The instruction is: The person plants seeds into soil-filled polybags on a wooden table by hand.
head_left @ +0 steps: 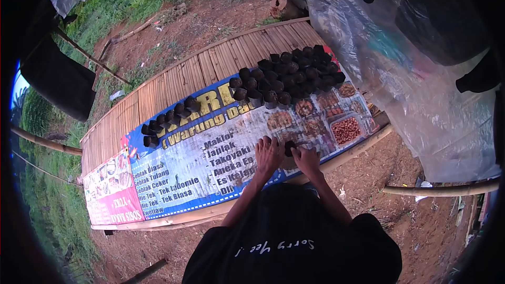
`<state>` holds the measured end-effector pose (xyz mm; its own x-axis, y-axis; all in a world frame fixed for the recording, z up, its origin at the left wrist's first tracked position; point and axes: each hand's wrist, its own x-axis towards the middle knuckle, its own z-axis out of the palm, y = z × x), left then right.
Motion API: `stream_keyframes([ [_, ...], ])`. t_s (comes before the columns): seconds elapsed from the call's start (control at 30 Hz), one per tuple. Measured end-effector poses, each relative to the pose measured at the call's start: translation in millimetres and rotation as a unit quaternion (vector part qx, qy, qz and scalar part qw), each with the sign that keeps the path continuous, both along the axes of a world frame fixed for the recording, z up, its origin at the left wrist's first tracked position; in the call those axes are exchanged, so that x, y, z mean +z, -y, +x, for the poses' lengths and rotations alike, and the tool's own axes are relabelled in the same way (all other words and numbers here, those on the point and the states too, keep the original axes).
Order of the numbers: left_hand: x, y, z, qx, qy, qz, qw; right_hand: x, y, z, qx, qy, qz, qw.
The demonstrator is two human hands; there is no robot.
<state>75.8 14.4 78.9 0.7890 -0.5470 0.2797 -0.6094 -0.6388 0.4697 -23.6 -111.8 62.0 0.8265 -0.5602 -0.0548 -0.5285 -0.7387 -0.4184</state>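
My right hand (306,159) is closed at the side of a small black planting bag (290,148), near the front edge of the table. Just left of it, my left hand (270,153) is held low over the printed banner (231,150) with its fingers curled. Whatever lies under those fingers is hidden. A clear plastic tub (346,129) of reddish-brown seeds or nuts stands to the right of my hands. Beyond them, many black planting bags (284,76) stand packed upright, some showing dark soil.
A shorter row of black bags (169,118) stands further left on the banner. Bamboo slats (194,71) form the tabletop behind it. Clear plastic sheeting (363,73) hangs at the right, and a bamboo pole (436,190) juts in there. Bare soil and grass surround the table.
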Motion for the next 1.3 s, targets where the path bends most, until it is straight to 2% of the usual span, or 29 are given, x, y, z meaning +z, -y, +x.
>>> stream_keyframes([
  [0.03,-2,1,2,-0.002,-0.001,0.000,1.000,1,-4,-3,-0.019,-0.045,0.051,0.997],
  [0.13,-12,5,12,-0.048,0.016,0.019,0.999,-5,-11,-6,-0.032,-0.018,0.068,0.997],
  [0.27,-11,8,17,-0.108,0.017,0.025,0.994,-16,-11,-2,-0.042,0.004,0.068,0.997],
  [0.33,0,7,16,-0.122,0.017,0.022,0.992,-4,-9,1,-0.031,0.013,0.028,0.999],
  [0.43,11,3,9,-0.101,-0.026,0.027,0.994,14,-5,0,-0.013,0.018,0.028,0.999],
  [0.5,11,-1,3,-0.072,-0.045,0.033,0.996,-1,-2,2,-0.002,0.020,0.013,1.000],
  [0.57,-10,-5,-5,-0.055,-0.058,0.041,0.996,-13,-1,-2,0.012,0.021,-0.001,1.000],
  [0.63,-7,-4,-1,-0.036,-0.066,0.047,0.996,-9,1,3,0.029,0.002,0.004,1.000],
  [0.7,-3,-8,-8,-0.032,-0.057,-0.012,0.998,0,2,2,0.040,0.017,-0.001,0.999],
  [0.8,1,-9,-8,-0.008,-0.065,-0.001,0.998,9,8,14,0.060,0.049,-0.027,0.997],
  [0.97,-28,-14,-10,-0.004,-0.108,0.034,0.994,-16,14,18,0.094,0.030,-0.019,0.995],
  [1.03,-28,-17,-7,-0.005,-0.138,0.037,0.990,-2,12,18,0.054,0.005,-0.008,0.999],
  [1.07,-26,-16,-3,0.001,-0.114,0.024,0.993,5,7,15,0.056,0.002,-0.005,0.998],
  [1.13,-16,-12,6,0.006,-0.087,0.009,0.996,15,2,16,-0.030,-0.016,0.013,0.999],
  [1.17,-10,-9,9,0.001,-0.077,0.023,0.997,19,-1,18,-0.030,-0.015,0.012,0.999],
  [1.23,-8,-3,15,-0.007,-0.067,0.036,0.997,23,-7,16,-0.041,-0.084,0.070,0.993],
  [1.3,-8,1,23,-0.046,-0.050,0.056,0.996,-2,-7,15,-0.041,-0.063,0.080,0.994],
])
